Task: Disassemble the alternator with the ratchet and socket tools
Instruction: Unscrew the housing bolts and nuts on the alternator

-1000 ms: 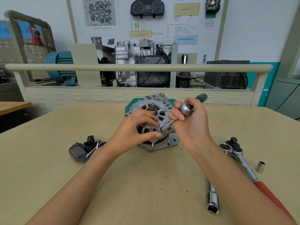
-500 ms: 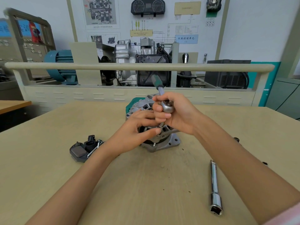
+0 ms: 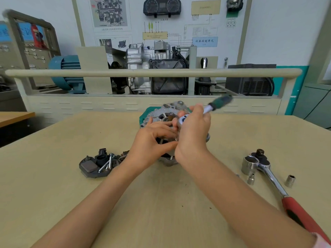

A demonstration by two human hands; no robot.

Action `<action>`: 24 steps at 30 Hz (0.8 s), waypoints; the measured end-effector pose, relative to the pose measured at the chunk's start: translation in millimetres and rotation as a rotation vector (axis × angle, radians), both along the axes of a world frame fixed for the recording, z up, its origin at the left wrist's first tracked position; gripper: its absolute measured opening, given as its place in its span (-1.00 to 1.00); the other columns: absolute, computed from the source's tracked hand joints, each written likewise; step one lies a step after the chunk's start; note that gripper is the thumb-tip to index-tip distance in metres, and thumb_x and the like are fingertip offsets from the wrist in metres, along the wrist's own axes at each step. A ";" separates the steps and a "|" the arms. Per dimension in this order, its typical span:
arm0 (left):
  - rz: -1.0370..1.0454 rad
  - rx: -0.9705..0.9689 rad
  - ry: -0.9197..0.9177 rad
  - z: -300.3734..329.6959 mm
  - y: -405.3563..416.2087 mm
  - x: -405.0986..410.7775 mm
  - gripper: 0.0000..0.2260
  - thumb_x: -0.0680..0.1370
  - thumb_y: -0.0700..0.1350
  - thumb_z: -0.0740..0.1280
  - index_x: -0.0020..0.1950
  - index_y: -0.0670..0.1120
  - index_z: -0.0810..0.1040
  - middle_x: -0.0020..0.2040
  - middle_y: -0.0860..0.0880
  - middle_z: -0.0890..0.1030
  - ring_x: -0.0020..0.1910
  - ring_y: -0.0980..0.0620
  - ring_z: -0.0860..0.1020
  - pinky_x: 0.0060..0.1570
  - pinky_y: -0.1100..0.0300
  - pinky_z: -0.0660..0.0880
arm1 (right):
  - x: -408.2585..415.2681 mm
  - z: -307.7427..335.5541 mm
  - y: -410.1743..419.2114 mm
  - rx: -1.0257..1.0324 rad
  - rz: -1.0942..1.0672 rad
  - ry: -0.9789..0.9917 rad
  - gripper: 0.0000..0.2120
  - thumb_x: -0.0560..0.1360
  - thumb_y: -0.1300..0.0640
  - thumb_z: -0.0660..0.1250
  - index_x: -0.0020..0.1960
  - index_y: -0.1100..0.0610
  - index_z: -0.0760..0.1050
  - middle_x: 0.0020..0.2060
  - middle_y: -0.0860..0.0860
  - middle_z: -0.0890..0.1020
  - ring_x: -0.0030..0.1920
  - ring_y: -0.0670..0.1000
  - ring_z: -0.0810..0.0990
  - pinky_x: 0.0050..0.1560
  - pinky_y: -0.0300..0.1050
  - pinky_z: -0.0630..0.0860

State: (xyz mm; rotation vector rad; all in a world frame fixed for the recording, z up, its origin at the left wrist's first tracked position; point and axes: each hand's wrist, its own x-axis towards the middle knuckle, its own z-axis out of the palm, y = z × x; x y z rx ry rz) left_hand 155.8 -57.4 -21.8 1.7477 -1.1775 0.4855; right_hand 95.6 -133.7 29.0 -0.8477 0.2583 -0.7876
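The silver alternator (image 3: 162, 114) lies flat on the beige table (image 3: 53, 176), mid-far, mostly hidden behind my hands. My right hand (image 3: 192, 136) grips a small ratchet (image 3: 217, 103) with a dark green handle that points up and to the right; its chrome head sits over the alternator's right side. My left hand (image 3: 152, 140) has its fingers curled and pinches the socket extension under the ratchet head, resting on the alternator's front.
A removed dark regulator part with loose bolts (image 3: 97, 162) lies left of the alternator. To the right lie a large red-handled ratchet (image 3: 274, 183), a large socket (image 3: 248, 164) and two small sockets (image 3: 250, 179) (image 3: 289, 180). A railing and engine display stand behind.
My right hand swung the green-handled ratchet from upright back toward the right. My right forearm shifted, uncovering the red-handled ratchet and sockets. My left hand stayed on the alternator.
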 end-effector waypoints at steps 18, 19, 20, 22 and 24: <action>0.158 0.045 -0.004 12.6 -3.7 -8.5 -0.86 0.30 -0.09 0.50 -0.34 0.02 0.55 -0.34 0.20 0.58 -0.18 0.34 0.53 0.37 0.29 -0.22 | -0.9 10.5 -12.1 -0.026 0.109 0.101 -0.87 0.64 0.16 0.00 0.01 0.14 0.30 -0.22 0.04 0.47 -0.50 -0.12 0.44 -0.52 -0.29 0.40; 0.204 -0.008 -0.005 8.5 -7.4 -12.9 -0.80 0.30 -0.09 0.48 -0.38 0.08 0.47 -0.41 0.21 0.53 -0.23 0.34 0.51 0.36 0.33 -0.16 | -1.0 10.3 -10.6 -0.015 0.078 0.084 -0.85 0.64 0.19 -0.01 -0.07 0.10 0.27 -0.24 0.01 0.46 -0.51 -0.13 0.44 -0.50 -0.29 0.40; 0.248 -0.043 -0.019 4.8 -9.8 -16.7 -0.77 0.30 -0.07 0.45 -0.40 0.13 0.41 -0.45 0.22 0.48 -0.26 0.34 0.49 0.34 0.37 -0.14 | -1.0 10.1 -9.2 0.007 0.062 0.069 -0.82 0.63 0.22 -0.02 -0.12 0.06 0.24 -0.26 -0.01 0.44 -0.52 -0.14 0.43 -0.50 -0.29 0.39; 0.293 -0.049 -0.053 1.5 -11.2 -20.9 -0.78 0.30 -0.02 0.40 -0.37 0.18 0.36 -0.42 0.25 0.46 -0.25 0.35 0.47 0.30 0.39 -0.11 | -0.5 10.1 -9.6 0.076 0.085 0.026 -0.85 0.62 0.24 -0.03 -0.08 0.08 0.24 -0.28 -0.01 0.42 -0.53 -0.12 0.43 -0.56 -0.33 0.38; 0.245 0.043 -0.056 5.3 -6.6 -20.0 -0.78 0.36 -0.02 0.39 -0.32 0.21 0.37 -0.34 0.24 0.47 -0.18 0.37 0.45 0.28 0.33 -0.10 | 0.2 11.8 -13.4 0.126 0.166 0.010 -0.90 0.62 0.24 0.00 0.05 0.15 0.27 -0.34 0.00 0.41 -0.59 -0.11 0.43 -0.59 -0.34 0.37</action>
